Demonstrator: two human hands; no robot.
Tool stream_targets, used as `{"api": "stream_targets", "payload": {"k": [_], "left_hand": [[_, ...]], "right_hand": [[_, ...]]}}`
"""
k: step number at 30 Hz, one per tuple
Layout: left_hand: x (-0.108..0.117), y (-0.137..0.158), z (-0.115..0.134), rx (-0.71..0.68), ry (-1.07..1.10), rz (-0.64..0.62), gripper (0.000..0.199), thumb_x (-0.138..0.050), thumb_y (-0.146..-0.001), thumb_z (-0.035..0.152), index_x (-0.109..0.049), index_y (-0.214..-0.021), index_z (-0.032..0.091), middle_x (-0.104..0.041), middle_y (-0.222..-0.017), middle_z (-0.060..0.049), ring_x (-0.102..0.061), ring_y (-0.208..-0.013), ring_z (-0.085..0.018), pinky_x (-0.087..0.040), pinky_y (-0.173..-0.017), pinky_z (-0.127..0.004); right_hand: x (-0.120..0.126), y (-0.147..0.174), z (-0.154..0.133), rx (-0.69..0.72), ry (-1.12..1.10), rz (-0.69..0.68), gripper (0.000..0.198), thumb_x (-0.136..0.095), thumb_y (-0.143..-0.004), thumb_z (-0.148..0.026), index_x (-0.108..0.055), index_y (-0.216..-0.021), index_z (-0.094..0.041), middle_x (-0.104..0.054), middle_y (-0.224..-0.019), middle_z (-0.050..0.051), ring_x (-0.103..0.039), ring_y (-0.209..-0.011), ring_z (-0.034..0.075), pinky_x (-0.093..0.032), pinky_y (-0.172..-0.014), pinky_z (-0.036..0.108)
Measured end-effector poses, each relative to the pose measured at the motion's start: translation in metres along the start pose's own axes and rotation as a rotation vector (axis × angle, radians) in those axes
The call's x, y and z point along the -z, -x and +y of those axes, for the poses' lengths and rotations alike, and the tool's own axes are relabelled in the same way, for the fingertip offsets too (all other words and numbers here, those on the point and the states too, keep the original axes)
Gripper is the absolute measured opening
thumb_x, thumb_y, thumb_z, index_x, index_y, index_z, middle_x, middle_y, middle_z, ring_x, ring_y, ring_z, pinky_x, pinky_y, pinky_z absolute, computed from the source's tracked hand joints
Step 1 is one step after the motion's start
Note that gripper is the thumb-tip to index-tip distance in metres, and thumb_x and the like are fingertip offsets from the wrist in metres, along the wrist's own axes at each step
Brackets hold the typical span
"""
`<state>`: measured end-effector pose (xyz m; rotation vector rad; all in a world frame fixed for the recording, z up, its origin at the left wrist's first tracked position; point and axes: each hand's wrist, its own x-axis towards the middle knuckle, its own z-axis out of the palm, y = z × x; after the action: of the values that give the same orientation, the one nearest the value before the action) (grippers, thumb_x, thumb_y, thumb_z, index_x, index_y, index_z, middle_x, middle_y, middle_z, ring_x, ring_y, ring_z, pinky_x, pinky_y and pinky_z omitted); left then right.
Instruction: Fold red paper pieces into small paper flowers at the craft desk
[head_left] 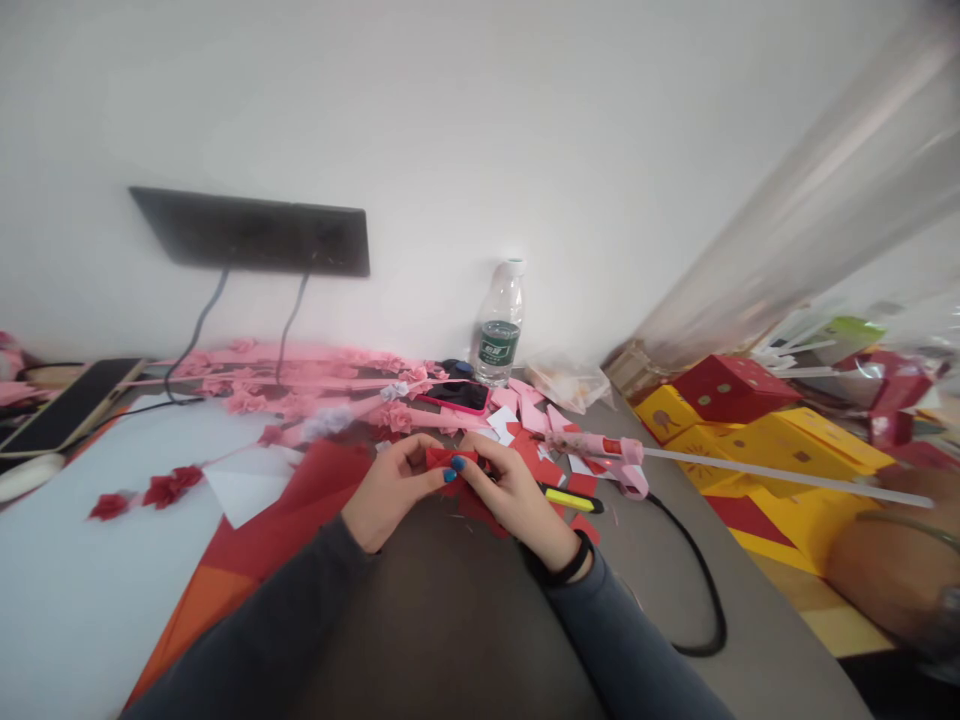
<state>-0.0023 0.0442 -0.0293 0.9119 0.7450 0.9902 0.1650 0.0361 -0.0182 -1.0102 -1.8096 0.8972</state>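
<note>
Between the fingertips of both hands is a small piece of red paper (444, 457), partly hidden by the fingers. My left hand (396, 487) pinches it from the left, and my right hand (510, 490) grips it from the right. Red paper scraps lie under and around my right hand. Just right of that hand is a yellow and black utility knife (571, 499). Beyond it lies a pink glue gun (600, 448) with a long white glue stick (787, 476) in its back. Large red paper sheets (300, 500) spread beside my left wrist.
A plastic bottle (500, 335) stands against the wall, near a pink-edged phone (456, 395). Pink paper flowers (247, 400) lie across the back, red paper flowers (172, 487) on the left. Yellow and red boxes (780, 440) and another person's arm (885, 560) are on the right. A black cable (712, 570) curls nearby.
</note>
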Motion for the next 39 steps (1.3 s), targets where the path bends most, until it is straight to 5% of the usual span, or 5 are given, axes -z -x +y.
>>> {"api": "stream_targets", "payload": {"k": [5, 11, 16, 25, 39], "left_hand": [[0.0016, -0.0018, -0.0041, -0.018, -0.068, -0.012, 0.031, -0.084, -0.066, 0.027, -0.058, -0.075, 0.014, -0.056, -0.072, 0.005, -0.055, -0.066, -0.008, -0.047, -0.066, -0.022], [0.0005, -0.0006, -0.0001, -0.059, -0.168, 0.115, 0.033, -0.081, -0.067, 0.027, -0.056, -0.084, 0.016, -0.063, -0.072, 0.004, -0.057, -0.062, -0.009, -0.044, -0.058, -0.020], [0.0004, 0.0008, 0.0036, -0.081, -0.267, 0.114, 0.038, -0.078, -0.068, 0.023, -0.053, -0.097, 0.018, -0.071, -0.076, 0.000, -0.063, -0.066, -0.013, -0.046, -0.063, -0.022], [0.0019, 0.0044, 0.0000, -0.220, -0.551, 0.081, 0.028, -0.067, -0.074, 0.017, -0.054, -0.099, 0.019, -0.067, -0.075, 0.001, -0.062, -0.070, -0.015, -0.044, -0.065, -0.025], [-0.0032, 0.0023, -0.0025, -0.076, -0.141, 0.061, 0.030, -0.081, -0.066, 0.018, -0.056, -0.083, 0.017, -0.067, -0.077, 0.003, -0.063, -0.074, -0.011, -0.050, -0.072, -0.022]], "right_hand": [[-0.0012, 0.0000, 0.0000, 0.008, 0.009, 0.009, 0.033, -0.047, -0.097, -0.040, -0.048, -0.071, -0.021, -0.049, -0.069, 0.000, -0.046, -0.064, 0.015, -0.037, -0.060, 0.027], [0.0007, -0.0009, -0.0020, 0.129, 0.024, 0.258, 0.011, -0.051, -0.094, -0.026, -0.052, -0.083, -0.022, -0.054, -0.083, 0.003, -0.052, -0.080, 0.019, -0.042, -0.074, 0.032], [0.0012, -0.0028, -0.0020, 0.130, 0.029, 0.167, 0.008, -0.060, -0.089, -0.021, -0.060, -0.082, -0.021, -0.058, -0.097, 0.007, -0.057, -0.098, 0.023, -0.045, -0.089, 0.038], [0.0005, -0.0022, -0.0009, 0.022, -0.051, 0.052, 0.016, -0.059, -0.091, -0.028, -0.060, -0.077, -0.020, -0.062, -0.099, 0.008, -0.060, -0.099, 0.024, -0.046, -0.089, 0.039], [-0.0004, -0.0031, 0.0029, 0.040, -0.003, 0.124, 0.009, -0.063, -0.086, -0.021, -0.061, -0.078, -0.021, -0.064, -0.093, 0.007, -0.061, -0.094, 0.023, -0.048, -0.087, 0.039]]}}
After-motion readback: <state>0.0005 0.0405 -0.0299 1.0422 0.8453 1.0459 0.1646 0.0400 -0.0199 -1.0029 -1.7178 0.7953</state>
